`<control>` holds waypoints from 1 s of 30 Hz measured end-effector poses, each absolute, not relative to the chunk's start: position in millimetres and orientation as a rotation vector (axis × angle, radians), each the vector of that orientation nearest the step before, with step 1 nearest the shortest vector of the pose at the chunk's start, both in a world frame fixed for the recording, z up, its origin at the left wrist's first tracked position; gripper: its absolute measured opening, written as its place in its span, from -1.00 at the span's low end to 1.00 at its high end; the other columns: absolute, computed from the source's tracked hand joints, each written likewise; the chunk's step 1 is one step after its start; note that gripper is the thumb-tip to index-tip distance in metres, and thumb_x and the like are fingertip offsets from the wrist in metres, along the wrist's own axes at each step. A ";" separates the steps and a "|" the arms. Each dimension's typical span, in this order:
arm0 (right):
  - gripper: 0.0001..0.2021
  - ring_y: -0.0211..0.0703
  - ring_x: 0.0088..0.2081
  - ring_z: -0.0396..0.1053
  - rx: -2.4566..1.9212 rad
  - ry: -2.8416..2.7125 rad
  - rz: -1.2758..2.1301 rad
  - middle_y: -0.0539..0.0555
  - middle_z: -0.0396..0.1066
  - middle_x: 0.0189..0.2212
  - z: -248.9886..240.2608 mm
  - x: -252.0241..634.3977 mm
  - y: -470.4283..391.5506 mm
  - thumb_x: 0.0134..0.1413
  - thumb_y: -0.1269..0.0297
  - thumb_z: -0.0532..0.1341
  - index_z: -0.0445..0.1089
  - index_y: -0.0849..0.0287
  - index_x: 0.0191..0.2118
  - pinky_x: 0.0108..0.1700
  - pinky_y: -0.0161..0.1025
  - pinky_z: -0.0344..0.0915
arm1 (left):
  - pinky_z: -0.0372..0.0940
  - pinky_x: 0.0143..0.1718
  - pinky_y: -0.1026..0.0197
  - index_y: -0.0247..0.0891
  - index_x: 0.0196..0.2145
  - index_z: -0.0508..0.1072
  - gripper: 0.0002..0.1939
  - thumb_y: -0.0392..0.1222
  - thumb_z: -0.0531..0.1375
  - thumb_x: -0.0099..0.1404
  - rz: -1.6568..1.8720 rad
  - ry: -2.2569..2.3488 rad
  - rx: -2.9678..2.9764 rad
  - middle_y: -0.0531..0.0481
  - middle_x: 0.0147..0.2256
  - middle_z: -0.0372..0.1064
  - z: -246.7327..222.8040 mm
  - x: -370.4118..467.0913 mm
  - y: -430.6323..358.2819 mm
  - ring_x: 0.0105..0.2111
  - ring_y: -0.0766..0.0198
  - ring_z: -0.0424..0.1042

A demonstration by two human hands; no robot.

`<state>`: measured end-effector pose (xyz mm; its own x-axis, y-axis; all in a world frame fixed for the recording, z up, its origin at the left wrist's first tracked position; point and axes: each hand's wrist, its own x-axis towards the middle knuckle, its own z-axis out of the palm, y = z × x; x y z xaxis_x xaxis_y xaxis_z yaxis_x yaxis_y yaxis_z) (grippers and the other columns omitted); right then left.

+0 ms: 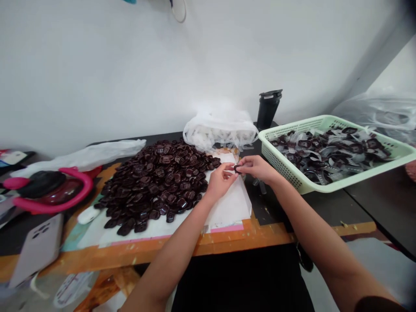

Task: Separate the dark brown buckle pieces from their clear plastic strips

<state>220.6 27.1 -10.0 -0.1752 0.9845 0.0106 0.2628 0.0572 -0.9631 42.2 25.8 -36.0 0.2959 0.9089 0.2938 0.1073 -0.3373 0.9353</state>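
Between my two hands, over white paper (232, 206), is one small dark brown plastic piece (237, 169). My left hand (221, 178) pinches it from the left, and my right hand (255, 168) grips it from the right with thumb and fingers. A big heap of similar glossy dark brown pieces (159, 182) lies to the left of my hands. Just behind them sits a white plastic bag (221, 130) full of small translucent strips. A few clear strips (260, 185) lie on the black table below my right hand.
A pale green basket (303, 184) on the right holds many brown pieces with clear strips. Behind stands a black tumbler (269, 108). At the left are a pink-handled pot (55, 188), a phone (39, 247) and a white mouse (88, 215). Orange tape (224, 245) covers the table's front edge.
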 end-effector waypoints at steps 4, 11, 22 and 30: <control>-0.67 -0.50 -0.71 -0.17 -0.987 -1.217 1.520 -0.12 0.25 -0.63 -4.8 202.1 19.1 -0.17 0.06 0.36 0.34 0.19 -0.39 -0.66 -0.39 -0.30 | 0.35 -0.16 0.18 -0.28 -0.04 0.40 -0.57 -0.20 0.31 0.12 1.271 0.710 1.520 -0.13 -0.14 0.43 -31.8 42.8 22.7 -0.23 0.22 0.46; -0.63 -0.49 -0.69 -0.19 -0.938 -1.106 1.564 -0.11 0.16 -0.64 -8.1 193.8 16.7 -0.13 0.01 0.36 0.27 0.20 -0.49 -0.66 -0.39 -0.27 | 0.38 -0.20 0.19 -0.22 -0.03 0.45 -0.54 -0.20 0.34 0.07 1.262 0.620 1.316 -0.09 -0.05 0.39 -19.2 37.9 20.2 -0.35 0.33 0.45; -0.73 -0.28 -0.46 0.18 -1.010 -1.637 0.784 -0.01 0.27 -0.47 -0.5 185.9 3.7 0.20 0.03 0.08 0.25 0.15 -0.33 -0.39 -0.32 0.14 | 0.35 -0.19 0.16 -0.28 -0.25 0.43 -0.59 -0.23 0.42 -0.08 1.315 0.701 1.149 -0.02 -0.29 0.46 -25.1 30.7 31.8 -0.32 0.28 0.47; -0.79 -0.23 -0.49 0.20 -1.144 -1.803 0.468 0.02 0.29 -0.51 2.2 187.1 -2.0 0.20 0.12 0.07 0.30 0.15 -0.32 -0.40 -0.30 0.15 | 0.34 -0.21 0.19 -0.28 -0.30 0.45 -0.64 -0.22 0.42 -0.08 1.366 0.688 1.151 0.01 -0.34 0.45 -20.5 30.6 29.1 -0.34 0.31 0.43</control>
